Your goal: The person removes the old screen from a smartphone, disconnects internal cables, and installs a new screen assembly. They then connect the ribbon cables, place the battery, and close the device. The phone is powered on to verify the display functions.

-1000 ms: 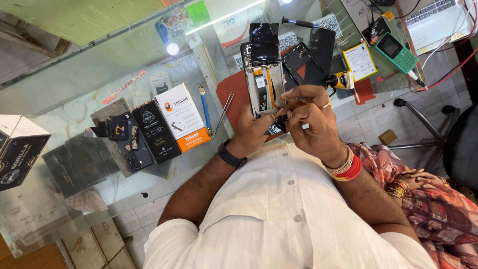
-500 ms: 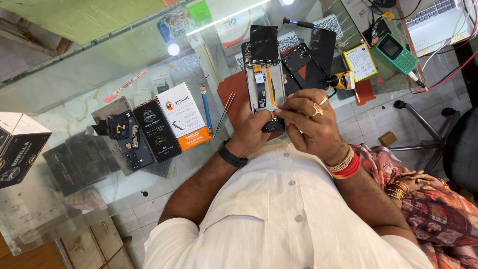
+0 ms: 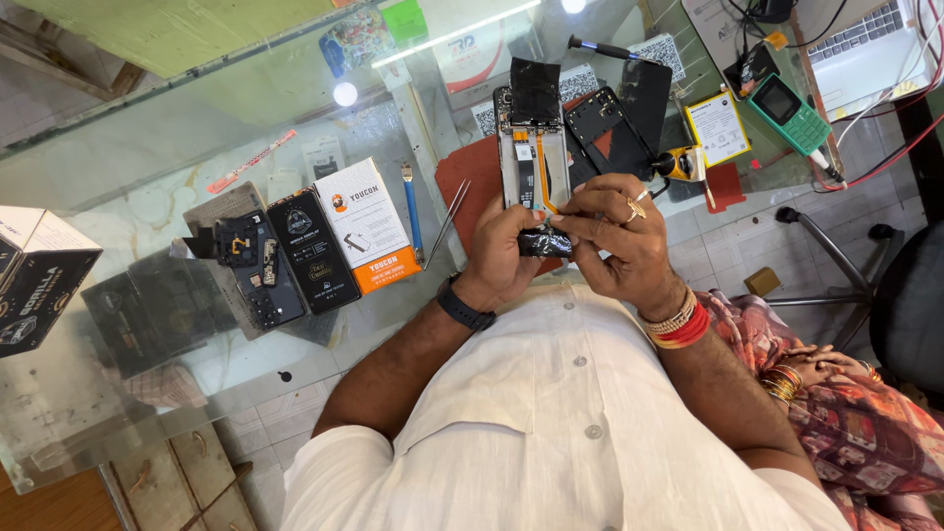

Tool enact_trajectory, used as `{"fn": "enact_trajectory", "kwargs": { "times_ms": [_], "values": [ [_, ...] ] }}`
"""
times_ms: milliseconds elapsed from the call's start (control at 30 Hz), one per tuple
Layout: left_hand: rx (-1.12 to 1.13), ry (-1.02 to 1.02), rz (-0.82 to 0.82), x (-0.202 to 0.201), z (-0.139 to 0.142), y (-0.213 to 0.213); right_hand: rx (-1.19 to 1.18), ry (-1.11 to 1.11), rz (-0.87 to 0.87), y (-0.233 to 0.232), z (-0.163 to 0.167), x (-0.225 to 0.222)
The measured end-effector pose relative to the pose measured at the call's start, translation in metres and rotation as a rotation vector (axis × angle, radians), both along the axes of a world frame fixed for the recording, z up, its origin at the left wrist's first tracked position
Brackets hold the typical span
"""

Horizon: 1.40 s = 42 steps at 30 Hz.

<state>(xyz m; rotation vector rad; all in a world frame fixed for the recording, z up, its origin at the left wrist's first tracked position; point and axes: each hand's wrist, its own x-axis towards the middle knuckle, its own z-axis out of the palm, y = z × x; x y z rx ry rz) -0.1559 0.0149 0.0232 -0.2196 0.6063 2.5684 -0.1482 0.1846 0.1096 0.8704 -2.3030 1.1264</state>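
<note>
The work surface is a glass tabletop spanning the upper and left parts of the frame. Light patterned floor tiles show through the glass. A tube light reflection runs across the upper centre, with a round lamp reflection to its left. A chair base stands at right.

Bright, sharp view (lamp glare on glass).

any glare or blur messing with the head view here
Head view: a tube light and a round lamp reflect off the glass table, washing out its far part; wide-angle lens bends the edges; hands and opened phone stay sharp.
</note>
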Motion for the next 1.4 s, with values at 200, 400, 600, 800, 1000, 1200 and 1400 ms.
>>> {"fn": "enact_trajectory", "kwargs": {
  "times_ms": [200, 400, 600, 800, 1000, 1200, 1400],
  "values": [
    [0.009, 0.014, 0.002, -0.002, 0.006, -0.001, 0.169, 0.151, 0.010, 0.001, 0.014, -0.002],
    [-0.017, 0.030, 0.010, -0.003, 0.009, -0.001, 0.241, 0.212, 0.006, -0.002, 0.019, -0.002],
    [-0.042, 0.088, 0.022, -0.003, 0.001, 0.000, 0.280, 0.290, -0.025, -0.004, 0.016, -0.005],
    [-0.033, 0.056, 0.029, -0.002, -0.004, -0.001, 0.383, 0.353, -0.072, -0.008, 0.016, -0.001],
    [-0.083, 0.031, 0.056, -0.003, -0.005, -0.001, 0.365, 0.353, -0.094, -0.010, 0.014, -0.002],
    [-0.029, 0.034, 0.064, -0.004, -0.002, -0.002, 0.330, 0.342, -0.092, -0.011, 0.012, -0.001],
    [0.046, 0.011, 0.054, -0.003, 0.010, 0.000, 0.133, 0.207, -0.119, -0.015, 0.009, 0.001]
  ]
}}
